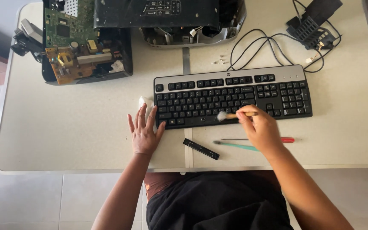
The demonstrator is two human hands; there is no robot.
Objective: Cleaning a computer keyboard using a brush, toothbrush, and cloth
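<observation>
A black and silver keyboard [233,96] lies flat near the middle of the pale desk [64,127], its cable [269,44] looping off behind it toward the far right. The right hand [258,127] is clenched around the wooden handle of a small brush [231,115], whose pale bristles touch the lowest row of keys. The left hand [143,132] is released, fingers spread flat on the desk just beside the keyboard's left end, resting partly on a white cloth [145,103]. Near the front edge lie 3 things: a short black bar [201,149], a teal-handled tool [235,145] and a thin red-handled screwdriver [258,139], the last 2 partly hidden under the right hand. At the far left sits an opened device with bare circuit boards [79,47]; beside it, behind the keyboard, sits a dismantled printer [171,19]. A black plastic part [311,23] lies at the far right.
</observation>
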